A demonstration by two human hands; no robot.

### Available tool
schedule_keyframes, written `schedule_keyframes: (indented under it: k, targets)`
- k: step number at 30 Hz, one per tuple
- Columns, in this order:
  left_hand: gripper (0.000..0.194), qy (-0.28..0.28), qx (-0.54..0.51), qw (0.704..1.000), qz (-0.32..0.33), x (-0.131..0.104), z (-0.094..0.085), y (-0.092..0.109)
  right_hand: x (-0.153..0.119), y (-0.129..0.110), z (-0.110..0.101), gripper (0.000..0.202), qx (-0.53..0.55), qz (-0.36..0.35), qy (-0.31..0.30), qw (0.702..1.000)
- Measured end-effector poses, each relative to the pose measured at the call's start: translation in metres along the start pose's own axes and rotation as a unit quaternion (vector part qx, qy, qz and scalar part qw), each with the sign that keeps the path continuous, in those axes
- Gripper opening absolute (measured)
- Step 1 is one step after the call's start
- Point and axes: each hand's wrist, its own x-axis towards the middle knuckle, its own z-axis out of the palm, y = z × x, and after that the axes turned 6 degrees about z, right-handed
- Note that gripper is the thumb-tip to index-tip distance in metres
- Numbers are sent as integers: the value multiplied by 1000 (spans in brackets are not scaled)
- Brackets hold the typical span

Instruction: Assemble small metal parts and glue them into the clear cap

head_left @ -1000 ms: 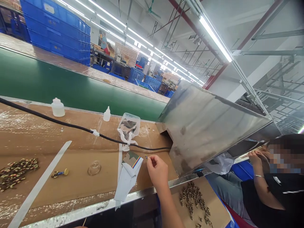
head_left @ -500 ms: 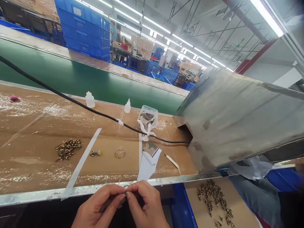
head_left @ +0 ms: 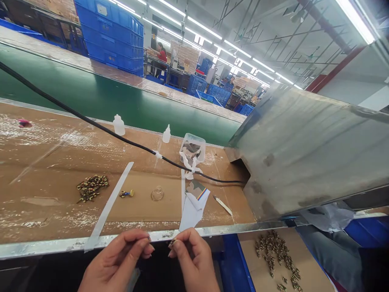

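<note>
Head view: I record a small dark piece [head_left: 173, 242] at the left side of the right hand [head_left: 194, 256], which is pinched on it. Farther left, the left hand [head_left: 118, 259] is pinched closed; its contents I cannot tell.

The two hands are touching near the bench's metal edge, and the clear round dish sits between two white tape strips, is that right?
Not quite: the head view shows a gap between the left hand and the right hand, so they aren't touching. They are near the metal edge, and the clear round dish sits between white tape strips.
</note>
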Motion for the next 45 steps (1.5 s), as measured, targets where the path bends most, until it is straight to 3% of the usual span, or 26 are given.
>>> schedule_keyframes:
  k: [3, 9, 17, 27, 32, 45]
  targets:
    - [31, -22, -28, 999, -14, 2, 0, 7, 5, 1, -4, 22, 14, 11, -7, 1000]
    - [33, -34, -48, 997, -52, 8, -9, -11, 20, 6, 3, 14, -173, -88, 52, 980]
    - [36, -21, -78, 994, -71, 14, -19, -17, 49, 4, 18, 16, -279, -144, 53, 948]
    - [47, -20, -77, 994, -78, 17, -17, -8, 64, 3, 20, 23, -259, -148, 68, 952]
    - [48, -21, -74, 994, -80, 19, -17, -7, 67, 0, 18, 24, -249, -127, 43, 959]
    - [45, 3, -82, 994, -74, 19, -21, 0, 64, -3, 25, 9, -277, -105, 43, 954]
